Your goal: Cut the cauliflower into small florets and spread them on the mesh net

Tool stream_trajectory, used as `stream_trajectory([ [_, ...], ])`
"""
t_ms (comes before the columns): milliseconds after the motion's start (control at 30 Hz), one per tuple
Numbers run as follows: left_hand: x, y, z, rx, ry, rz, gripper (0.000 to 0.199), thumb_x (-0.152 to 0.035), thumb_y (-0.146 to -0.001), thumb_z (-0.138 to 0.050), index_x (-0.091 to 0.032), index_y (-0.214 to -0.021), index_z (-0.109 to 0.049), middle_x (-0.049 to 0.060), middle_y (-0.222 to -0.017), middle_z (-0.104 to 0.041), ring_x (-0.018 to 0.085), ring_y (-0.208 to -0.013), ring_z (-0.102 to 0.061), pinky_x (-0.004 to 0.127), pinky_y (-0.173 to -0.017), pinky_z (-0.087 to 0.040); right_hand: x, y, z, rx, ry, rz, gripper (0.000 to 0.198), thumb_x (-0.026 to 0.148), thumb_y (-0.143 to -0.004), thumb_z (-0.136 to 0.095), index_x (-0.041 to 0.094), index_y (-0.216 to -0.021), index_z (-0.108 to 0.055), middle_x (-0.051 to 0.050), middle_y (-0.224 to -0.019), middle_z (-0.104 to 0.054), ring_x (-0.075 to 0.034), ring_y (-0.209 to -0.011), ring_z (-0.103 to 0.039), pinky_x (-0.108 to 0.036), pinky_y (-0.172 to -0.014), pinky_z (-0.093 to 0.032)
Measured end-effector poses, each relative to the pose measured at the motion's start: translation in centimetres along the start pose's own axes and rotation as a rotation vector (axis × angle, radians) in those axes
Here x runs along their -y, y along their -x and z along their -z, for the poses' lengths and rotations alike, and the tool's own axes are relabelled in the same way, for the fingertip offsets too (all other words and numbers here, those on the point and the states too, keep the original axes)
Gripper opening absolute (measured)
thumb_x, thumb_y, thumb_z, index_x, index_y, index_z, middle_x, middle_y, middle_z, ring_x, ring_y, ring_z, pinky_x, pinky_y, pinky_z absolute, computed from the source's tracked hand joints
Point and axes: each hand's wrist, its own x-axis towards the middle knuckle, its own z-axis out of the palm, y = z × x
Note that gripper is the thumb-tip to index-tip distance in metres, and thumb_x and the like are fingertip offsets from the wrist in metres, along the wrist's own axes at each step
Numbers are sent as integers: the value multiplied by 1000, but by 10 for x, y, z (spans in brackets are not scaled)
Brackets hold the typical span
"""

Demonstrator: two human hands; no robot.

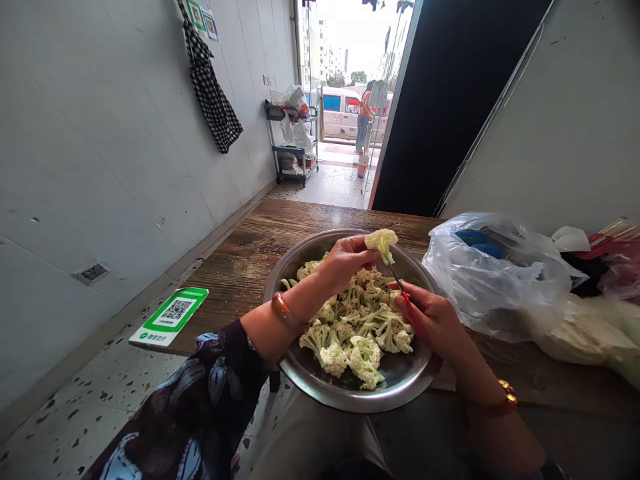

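A wide steel bowl (350,402) holds many cut cauliflower florets (367,360). Above its far side, my left hand (345,260) pinches a cauliflower floret (381,244) between thumb and fingers. My right hand (430,317) is closed round a red-handled cutting tool (409,308), whose slim dark blade points up to the stem of that floret. Whether the tool is a knife or scissors I cannot tell, since the fingers cover most of the handle. The bowl sits at the near edge of the table, over my lap.
The wooden table (225,267) bears a green QR-code card (173,313) at left and a clear plastic bag (470,280) with blue contents at right. Other bagged goods (585,327) lie beyond it. A wheeled cart (295,150) stands by the doorway; a person (365,117) is outside.
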Motion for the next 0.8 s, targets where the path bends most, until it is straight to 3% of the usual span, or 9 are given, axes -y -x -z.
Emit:
stream_trajectory([
  [133,-2,1,-2,14,13,11,27,-29,-64,-84,-10,-78,-70,1,-67,-60,8,-59,-49,24,-60,-37,1,0,0,24,20,-19,51,55,-91,-57,18,-122,-71,1,-53,-56,-19,-57,-60,-26,-49,-43],
  [300,-4,2,-3,1,44,17,27,-27,-64,-85,-11,-80,-69,0,-69,-62,7,-59,-51,23,-58,-37,-1,-1,-1,13,2,-27,50,55,-89,-60,19,-121,-71,0,-59,-61,-19,-56,-60,-27,-50,-44],
  [500,-7,2,2,-54,72,32,27,-26,-69,-82,-12,-83,-64,0,-68,-63,9,-61,-58,22,-60,-43,-3,-3,-3,15,-178,-55,49,57,-91,-59,18,-120,-65,0,-68,-63,-14,-51,-54,-25,-47,-43],
  [800,9,8,-17,181,-51,142,41,-38,-64,-86,-13,-82,-58,1,-66,-65,10,-56,-60,23,-56,-47,-11,-7,-7,-243,-427,-120,52,46,-74,-82,25,-113,-55,2,-84,-67,-14,-68,-63,-26,-61,-52],
])
